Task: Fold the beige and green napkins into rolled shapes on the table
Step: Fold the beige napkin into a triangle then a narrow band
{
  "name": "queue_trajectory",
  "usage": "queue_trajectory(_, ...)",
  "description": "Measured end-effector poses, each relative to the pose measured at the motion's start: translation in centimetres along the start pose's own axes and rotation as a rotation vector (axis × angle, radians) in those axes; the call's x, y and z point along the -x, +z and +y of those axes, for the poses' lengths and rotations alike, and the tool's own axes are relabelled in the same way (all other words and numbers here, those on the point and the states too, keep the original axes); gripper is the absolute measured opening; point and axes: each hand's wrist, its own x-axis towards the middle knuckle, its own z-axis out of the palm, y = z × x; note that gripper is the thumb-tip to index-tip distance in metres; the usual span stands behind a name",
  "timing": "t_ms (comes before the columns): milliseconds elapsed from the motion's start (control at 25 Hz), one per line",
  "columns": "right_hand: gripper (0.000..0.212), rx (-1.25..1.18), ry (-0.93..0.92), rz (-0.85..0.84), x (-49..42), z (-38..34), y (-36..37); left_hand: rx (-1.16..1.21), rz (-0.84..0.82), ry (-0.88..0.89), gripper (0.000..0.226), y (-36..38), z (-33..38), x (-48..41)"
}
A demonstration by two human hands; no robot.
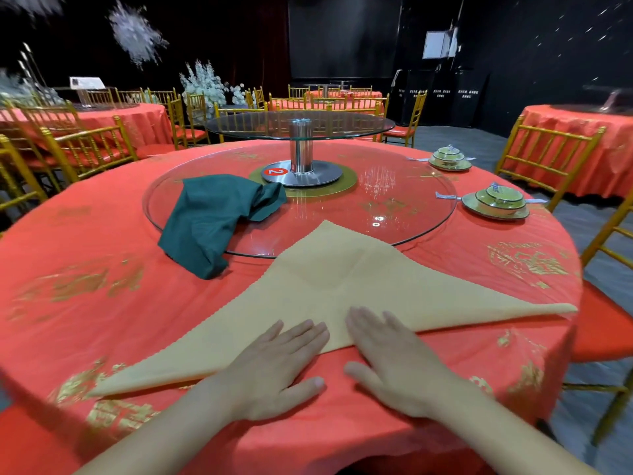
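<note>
On a red-clothed round table [102, 269] with a glass turntable [394, 214] at its middle, we find a beige napkin [342, 279] spread as a wide triangle.

Its far tip lies over the turntable's near rim, and its long edge runs along the near side. The green napkin [209, 221] sits crumpled to the left, half on glass, half on cloth. We see the left hand [274, 368] and right hand [394, 365] side by side, fingers straight, fingertips on the beige napkin's near edge, gripping nothing. 2 lidded bowl sets [496, 202] stand far right.
</note>
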Motion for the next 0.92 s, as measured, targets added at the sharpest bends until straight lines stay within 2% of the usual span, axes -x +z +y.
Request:
queue_trajectory(80,0.101,-0.08,-0.075,-0.025,-1.5,-2.0,0.9,0.026,-0.005,-0.008,0.072,-0.1,-0.1,0.1)
queue_trajectory(160,0.111,-0.174,-0.071,-0.15,-1.8,-2.3,1.1,0.045,0.002,-0.009,0.066,-0.1,-0.3,0.3)
queue_trajectory(240,0.119,-0.135,-0.101,-0.183,-1.9,-2.0,1.3,0.055,0.001,-0.042,0.065,-0.1,-1.2,1.2)
queue_trajectory(520,0.123,-0.085,-0.113,-0.208,-1.5,-1.8,0.9,0.07,0.03,-0.252,0.075,0.5,-8.1,6.7)
queue_trajectory(720,0.125,-0.148,-0.121,-0.224,-1.4,-1.4,0.6,0.154,0.179,-0.379,0.092,0.6,-10.5,8.9)
queue_trajectory(800,0.124,-0.162,-0.126,-0.234,-1.5,-1.0,0.6,0.137,0.364,-0.351,0.084,0.2,-8.9,7.8)
queue_trajectory(920,0.119,-0.162,-0.137,-0.214,-1.6,-1.1,1.1,0.048,0.495,-0.092,0.051,-0.3,-3.4,3.8)
